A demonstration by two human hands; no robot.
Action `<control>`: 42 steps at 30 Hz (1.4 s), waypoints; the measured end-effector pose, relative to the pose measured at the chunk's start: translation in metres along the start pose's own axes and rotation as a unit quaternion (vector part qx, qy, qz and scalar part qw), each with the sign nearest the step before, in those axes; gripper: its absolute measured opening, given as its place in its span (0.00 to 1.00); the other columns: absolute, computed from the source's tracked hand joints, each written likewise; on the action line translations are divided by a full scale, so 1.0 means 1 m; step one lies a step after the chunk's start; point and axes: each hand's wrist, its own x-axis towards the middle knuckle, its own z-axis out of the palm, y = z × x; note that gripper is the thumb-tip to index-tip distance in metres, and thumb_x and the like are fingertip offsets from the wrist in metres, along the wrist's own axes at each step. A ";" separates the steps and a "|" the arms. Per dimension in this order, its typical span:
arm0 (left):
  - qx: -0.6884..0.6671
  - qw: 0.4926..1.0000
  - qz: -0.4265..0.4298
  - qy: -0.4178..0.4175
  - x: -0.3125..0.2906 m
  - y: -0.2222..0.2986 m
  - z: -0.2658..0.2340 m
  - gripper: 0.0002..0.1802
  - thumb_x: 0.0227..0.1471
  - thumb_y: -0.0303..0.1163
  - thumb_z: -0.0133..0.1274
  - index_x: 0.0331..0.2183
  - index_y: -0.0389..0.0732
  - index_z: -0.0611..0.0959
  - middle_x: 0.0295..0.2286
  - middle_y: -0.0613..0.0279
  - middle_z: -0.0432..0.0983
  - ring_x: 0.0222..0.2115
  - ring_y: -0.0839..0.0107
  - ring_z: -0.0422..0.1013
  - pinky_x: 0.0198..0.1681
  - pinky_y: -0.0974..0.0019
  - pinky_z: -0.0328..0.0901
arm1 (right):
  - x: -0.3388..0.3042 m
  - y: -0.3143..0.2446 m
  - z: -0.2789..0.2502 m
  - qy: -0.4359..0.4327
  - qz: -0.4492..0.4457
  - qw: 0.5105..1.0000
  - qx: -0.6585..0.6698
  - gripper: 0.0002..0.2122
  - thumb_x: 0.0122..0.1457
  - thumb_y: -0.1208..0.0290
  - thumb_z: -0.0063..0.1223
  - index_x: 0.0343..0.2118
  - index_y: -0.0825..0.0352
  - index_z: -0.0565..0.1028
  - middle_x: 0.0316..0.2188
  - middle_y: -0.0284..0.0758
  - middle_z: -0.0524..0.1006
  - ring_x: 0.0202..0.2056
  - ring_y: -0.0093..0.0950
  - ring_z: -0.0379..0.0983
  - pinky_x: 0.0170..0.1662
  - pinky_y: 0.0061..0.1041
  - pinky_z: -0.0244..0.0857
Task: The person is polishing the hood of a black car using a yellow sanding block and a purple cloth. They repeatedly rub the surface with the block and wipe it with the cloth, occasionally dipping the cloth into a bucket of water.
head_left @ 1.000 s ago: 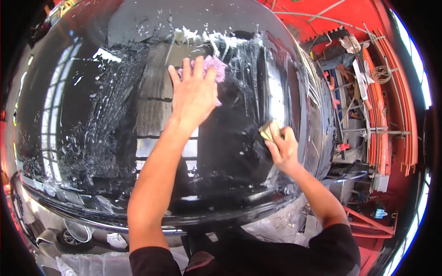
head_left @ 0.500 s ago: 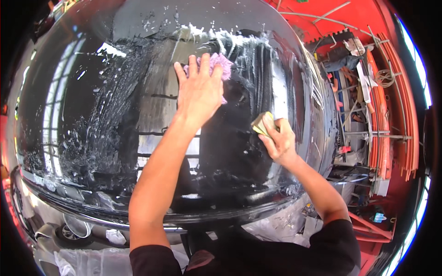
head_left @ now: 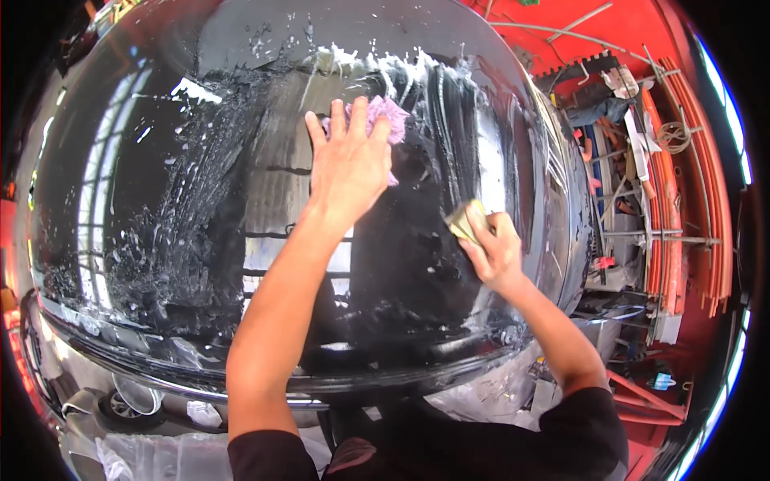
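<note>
In front of me is a large, glossy black curved vehicle panel [head_left: 401,272], wet and streaked with white foam. My left hand [head_left: 350,164] presses a bunched purple cloth [head_left: 391,120] against its middle, the fingers stretched and spread over it; the thumb is hidden. Lower and to the right, my right hand [head_left: 499,247] grips a small yellow-and-beige block [head_left: 465,220] between thumb and fingers. Its face is turned to the panel; whether it is a sponge or a sanding block I cannot make out. White foam [head_left: 369,62] lies thickest beyond my left hand.
At the right stand long orange-red tubes [head_left: 710,192] and a metal rack holding assorted parts, in front of a red wall [head_left: 642,28]. Clear plastic sheeting [head_left: 160,457], a wheel [head_left: 124,405] and other items lie below the panel's near edge at the left.
My right hand and the block have shifted slightly right and toward me, and the block is a little blurred. My left hand and the cloth stay nearly in place on the panel.
</note>
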 end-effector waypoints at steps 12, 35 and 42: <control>-0.002 1.000 0.016 0.022 -0.002 -0.015 -0.004 0.22 0.66 0.38 0.54 0.59 0.43 0.78 0.66 0.41 0.64 0.68 0.32 0.59 0.68 0.19 0.50 | 0.096 0.059 0.030 0.094 0.019 0.987 -0.132 0.22 0.68 0.56 0.58 0.61 0.59 0.81 0.46 0.50 0.78 0.42 0.50 0.77 0.49 0.45 0.72; 0.016 1.000 0.013 -0.016 0.009 0.015 0.003 0.24 0.67 0.39 0.53 0.61 0.44 0.77 0.68 0.46 0.62 0.70 0.37 0.57 0.71 0.23 0.48 | 0.131 0.195 0.005 0.072 0.033 0.982 -0.169 0.22 0.69 0.55 0.57 0.63 0.56 0.79 0.44 0.51 0.78 0.42 0.52 0.78 0.49 0.46 0.73; 0.023 0.999 -0.002 -0.022 -0.001 -0.008 -0.008 0.24 0.68 0.39 0.52 0.62 0.44 0.78 0.68 0.45 0.62 0.71 0.37 0.56 0.72 0.25 0.47 | 0.053 0.117 0.026 0.127 0.005 0.980 -0.153 0.27 0.69 0.57 0.58 0.68 0.61 0.73 0.46 0.51 0.75 0.42 0.52 0.75 0.49 0.47 0.72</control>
